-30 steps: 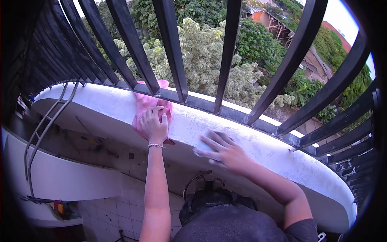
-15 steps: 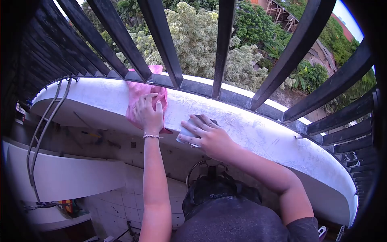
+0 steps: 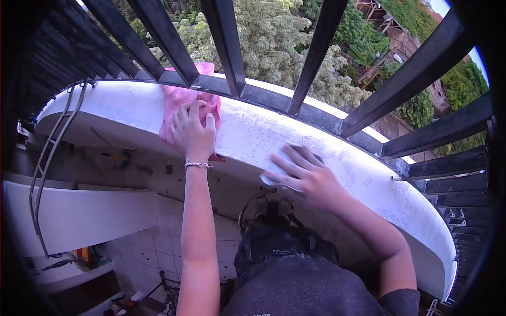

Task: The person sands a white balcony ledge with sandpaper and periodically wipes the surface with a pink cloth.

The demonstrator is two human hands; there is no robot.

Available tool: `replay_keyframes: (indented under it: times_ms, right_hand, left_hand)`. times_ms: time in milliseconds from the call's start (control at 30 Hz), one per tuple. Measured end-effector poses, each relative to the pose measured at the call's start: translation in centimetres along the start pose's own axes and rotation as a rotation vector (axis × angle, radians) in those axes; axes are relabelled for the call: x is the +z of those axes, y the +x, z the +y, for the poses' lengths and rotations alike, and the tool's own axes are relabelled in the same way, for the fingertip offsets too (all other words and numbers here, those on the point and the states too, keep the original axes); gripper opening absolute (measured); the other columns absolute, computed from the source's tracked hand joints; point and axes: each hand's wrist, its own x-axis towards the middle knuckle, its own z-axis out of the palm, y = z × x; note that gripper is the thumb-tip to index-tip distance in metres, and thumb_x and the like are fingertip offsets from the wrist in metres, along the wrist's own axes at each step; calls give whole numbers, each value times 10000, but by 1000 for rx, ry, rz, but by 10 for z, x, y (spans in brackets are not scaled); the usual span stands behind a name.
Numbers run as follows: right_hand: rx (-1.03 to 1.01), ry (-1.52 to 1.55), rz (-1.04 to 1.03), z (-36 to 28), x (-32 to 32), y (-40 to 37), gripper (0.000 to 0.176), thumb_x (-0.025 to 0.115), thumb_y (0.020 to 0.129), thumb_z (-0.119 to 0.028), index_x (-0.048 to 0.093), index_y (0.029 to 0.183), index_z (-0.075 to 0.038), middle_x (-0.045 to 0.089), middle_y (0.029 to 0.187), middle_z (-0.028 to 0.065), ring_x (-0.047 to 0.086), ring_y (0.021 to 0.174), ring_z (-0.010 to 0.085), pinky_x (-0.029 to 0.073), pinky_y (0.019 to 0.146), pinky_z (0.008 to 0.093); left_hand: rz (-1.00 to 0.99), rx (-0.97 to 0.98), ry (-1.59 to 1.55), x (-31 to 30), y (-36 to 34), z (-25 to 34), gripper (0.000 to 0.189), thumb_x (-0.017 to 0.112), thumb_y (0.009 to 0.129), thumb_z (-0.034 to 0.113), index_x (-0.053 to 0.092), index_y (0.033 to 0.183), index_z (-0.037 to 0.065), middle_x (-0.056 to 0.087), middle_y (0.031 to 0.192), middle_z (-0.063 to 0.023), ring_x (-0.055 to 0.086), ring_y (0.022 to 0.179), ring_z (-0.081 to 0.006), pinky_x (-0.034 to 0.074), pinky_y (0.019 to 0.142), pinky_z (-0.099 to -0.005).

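Pink cloth soft, light; take bunched mid. Your left hand presses it w/ fingers together; right hand fingers spread on thin pad

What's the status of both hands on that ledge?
Left hand flat on pink cloth. Right hand pressing pale pad on white ledge. Railing bars just beyond both hands.

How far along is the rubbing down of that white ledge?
Roughly midway, at a guess. The white ledge looks scuffed and streaky around the hands, so that stretch seems worked. The right hand presses a pale pad flat on it, while the left hand rests on a pink cloth. The far right end shows grey marks, likely left to do.
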Motion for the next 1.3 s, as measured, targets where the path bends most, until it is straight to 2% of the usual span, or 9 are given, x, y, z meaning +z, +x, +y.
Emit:
replay_keyframes:
  times_ms: [167, 367, 500, 700, 800, 900, 1000, 1133, 1300]
  right_hand:
    - [4, -56, 47, -6, 21, 35, 633, 696, 942, -246, 526, 1550, -286, 487, 1630, 54, 411, 1537, 326, 277, 1294, 551]
    - [159, -184, -157, 5, -23, -58, 678, 732, 917, -296, 524, 1563, -299, 469, 1654, -61, 332, 1590, 307, 120, 1293, 683]
    - [45, -356, 30, 2, 3, -42, 639, 715, 920, -285, 558, 1539, -290, 484, 1642, -86, 313, 1601, 296, 9, 1290, 691]
    - [17, -351, 123, -15, 37, 48, 641, 641, 912, -143, 551, 1543, -207, 513, 1619, -50, 372, 1573, 303, 136, 1325, 554]
    - [-8, -225, 59, -11, 19, 15, 635, 639, 916, -133, 545, 1543, -172, 519, 1615, 7, 430, 1536, 317, 252, 1301, 507]
    - [-56, -218, -142, 8, -16, -40, 646, 671, 931, -221, 526, 1560, -201, 510, 1627, -4, 444, 1527, 316, 270, 1281, 565]
    - [34, -112, -240, 5, -32, -60, 665, 702, 918, -276, 534, 1556, -195, 519, 1620, 14, 460, 1509, 346, 343, 1252, 549]
    - [-155, -33, -151, 1, -5, 4, 754, 676, 943, -418, 423, 1623, -212, 357, 1716, 43, 363, 1558, 388, 305, 1284, 557]
    - [-135, 7, 3, -27, 45, 92, 782, 594, 973, -510, 321, 1669, -281, 257, 1752, 44, 283, 1592, 374, 272, 1306, 540]
  left_hand:
    - [4, 19, 9, -2, -1, 0, 335, 730, 880, 288, 682, 1208, 236, 621, 1226, -15, 570, 1225, -266, 409, 1077, -463]
    - [-50, -21, -55, -8, -1, 3, 341, 706, 903, 285, 664, 1236, 231, 611, 1270, -22, 545, 1291, -277, 368, 1124, -491]
    - [-49, -51, -56, -7, 2, 8, 327, 716, 887, 276, 659, 1206, 230, 612, 1276, -8, 549, 1287, -254, 364, 1123, -469]
    - [-90, -55, -75, -8, 2, 5, 322, 703, 894, 275, 662, 1210, 228, 610, 1298, 0, 545, 1297, -249, 365, 1123, -467]
    - [-50, -17, -71, -7, 0, 3, 316, 699, 896, 275, 665, 1207, 228, 612, 1295, 6, 554, 1292, -239, 368, 1117, -462]
    - [-45, -12, -109, -6, 0, 3, 310, 700, 897, 271, 665, 1202, 223, 620, 1281, 9, 568, 1274, -240, 373, 1100, -464]
    - [-46, -49, -108, -8, 3, 5, 304, 700, 902, 277, 665, 1199, 219, 624, 1272, 12, 572, 1268, -233, 376, 1087, -458]
    - [-19, -43, -72, -7, 2, 8, 284, 698, 922, 296, 667, 1193, 216, 632, 1260, 16, 582, 1255, -214, 383, 1065, -442]
    - [-2, -17, -115, -6, 2, 3, 229, 637, 981, 310, 676, 1184, 210, 639, 1257, 12, 586, 1240, -215, 386, 1054, -444]
